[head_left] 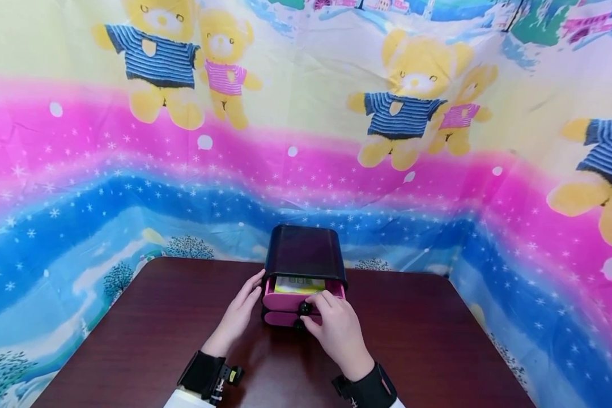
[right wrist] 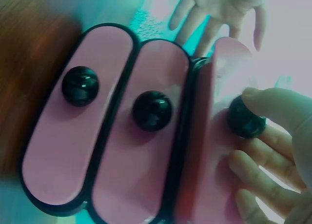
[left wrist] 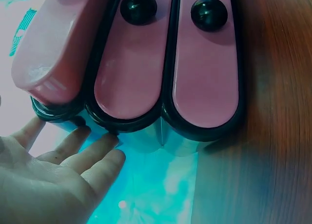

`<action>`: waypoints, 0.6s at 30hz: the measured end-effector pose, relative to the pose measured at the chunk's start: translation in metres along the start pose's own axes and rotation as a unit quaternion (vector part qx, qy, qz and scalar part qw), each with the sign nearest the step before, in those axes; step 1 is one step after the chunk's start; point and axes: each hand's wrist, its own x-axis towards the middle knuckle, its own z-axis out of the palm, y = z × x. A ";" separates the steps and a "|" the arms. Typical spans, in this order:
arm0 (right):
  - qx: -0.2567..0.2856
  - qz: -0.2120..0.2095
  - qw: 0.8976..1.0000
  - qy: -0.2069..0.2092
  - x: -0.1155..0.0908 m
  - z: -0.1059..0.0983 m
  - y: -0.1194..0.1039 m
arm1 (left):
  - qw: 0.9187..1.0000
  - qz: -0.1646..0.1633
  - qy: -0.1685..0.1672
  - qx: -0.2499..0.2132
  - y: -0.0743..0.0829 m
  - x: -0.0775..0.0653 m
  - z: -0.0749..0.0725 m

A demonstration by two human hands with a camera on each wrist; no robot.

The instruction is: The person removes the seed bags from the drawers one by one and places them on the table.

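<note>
A small black drawer cabinet (head_left: pixel 306 252) with pink drawer fronts and round black knobs stands on the table. Its top drawer (head_left: pixel 283 301) is pulled partly out, and a yellow and green printed item (head_left: pixel 300 284) shows inside, its kind unclear. My right hand (head_left: pixel 340 331) pinches the black knob (right wrist: pixel 246 117) of that drawer between thumb and fingers. The middle drawer (right wrist: pixel 146 173) and bottom drawer (right wrist: pixel 61 155) are closed. My left hand (head_left: pixel 237 317) lies along the cabinet's left side, fingers extended; in the left wrist view the fingertips (left wrist: pixel 114 158) reach its side edge.
The dark brown wooden table (head_left: pixel 418 340) extends on both sides of the cabinet. Behind it hangs a colourful cloth (head_left: pixel 306 170) printed with teddy bears and snowflakes. Each wrist wears a black band, the left one (head_left: pixel 201 374) and the right one (head_left: pixel 372 388).
</note>
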 end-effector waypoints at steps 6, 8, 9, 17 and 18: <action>-0.042 -0.027 0.999 -0.021 -0.002 -0.016 -0.011 | 1.000 -0.008 -0.012 0.000 0.002 -0.001 -0.001; -0.054 -0.036 0.998 -0.026 -0.003 -0.021 -0.014 | 1.000 -0.010 -0.013 -0.005 0.002 0.000 -0.001; -0.059 -0.041 0.997 -0.028 -0.003 -0.024 -0.016 | 1.000 -0.010 -0.014 -0.007 0.002 0.000 -0.001; -0.078 -0.066 0.993 -0.059 -0.005 -0.043 -0.028 | 1.000 -0.005 -0.012 -0.014 0.001 -0.002 0.001; -0.078 -0.067 0.992 -0.069 -0.005 -0.046 -0.030 | 1.000 -0.002 -0.012 -0.012 0.001 -0.002 0.001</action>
